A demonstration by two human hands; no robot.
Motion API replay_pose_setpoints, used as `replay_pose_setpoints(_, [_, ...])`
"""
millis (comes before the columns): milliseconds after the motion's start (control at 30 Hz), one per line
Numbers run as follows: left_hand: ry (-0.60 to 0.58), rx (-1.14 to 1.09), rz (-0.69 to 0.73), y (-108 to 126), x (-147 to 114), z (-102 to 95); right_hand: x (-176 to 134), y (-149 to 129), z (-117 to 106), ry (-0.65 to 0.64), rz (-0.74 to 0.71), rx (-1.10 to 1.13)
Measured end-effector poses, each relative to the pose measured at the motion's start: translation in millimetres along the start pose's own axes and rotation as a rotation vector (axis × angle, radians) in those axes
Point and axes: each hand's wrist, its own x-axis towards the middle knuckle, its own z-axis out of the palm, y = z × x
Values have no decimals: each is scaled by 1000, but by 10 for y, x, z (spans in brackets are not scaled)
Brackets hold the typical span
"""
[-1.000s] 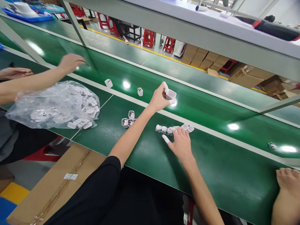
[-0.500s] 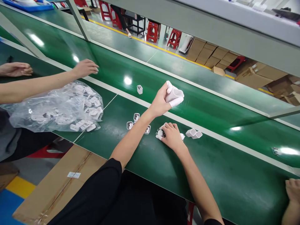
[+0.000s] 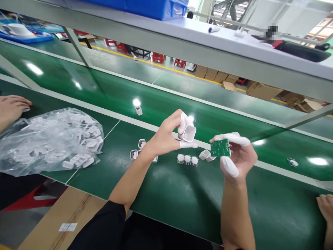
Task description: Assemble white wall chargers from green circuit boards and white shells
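- I'm seeing my left hand (image 3: 168, 135) holding a white box (image 3: 188, 134) in a firm-looking pinch, thumb below and covered fingers above. They're closing right against it, but I'm losing some fingers behind the box and hand.
- The box's mouth is facing roughly my way; I'm not making out anything inside.
- My right hand (image 3: 244, 158) is pinching a green board (image 3: 220, 148) by its edge, thumb and finger standing just the board's width apart. It's hovering over the belt side of the table, just right of the other box. The far face is hiding from me.
- Two loose boxes (image 3: 205, 155) are lying below that board, one partly disappearing behind it.
- A row of boards (image 3: 187, 160) with white round tops is sitting between my hands.
- My left forearm is covering part of a cluster of filled boxes (image 3: 134, 154), so I'm not getting a count.
- A clear bag (image 3: 52, 139) is wrinkling over white parts, blurring their shapes; the frame is cutting its left side.
- Co-workers' hands are resting at the left edge (image 3: 13, 107) and right edge (image 3: 326, 206), both getting cropped.
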Motion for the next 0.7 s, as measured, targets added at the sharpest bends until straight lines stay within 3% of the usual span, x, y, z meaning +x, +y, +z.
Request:
replay_pose_setpoints(133, [24, 19, 92, -36, -47, 216, -45, -270, -8, -7, -127, -11])
replay_pose_setpoints(267, [-1, 62, 202, -80, -108, 344, -100, -266, -43, -101, -138, -51])
replay_pose_setpoints(433, [-36, 116, 313, -104, -128, 386, -129, -202, -87, -137, -158, -25])
replay_pose_setpoints(700, [-26, 155, 354, -95, -117, 416, -130, -208, -78, -159, -173, -71])
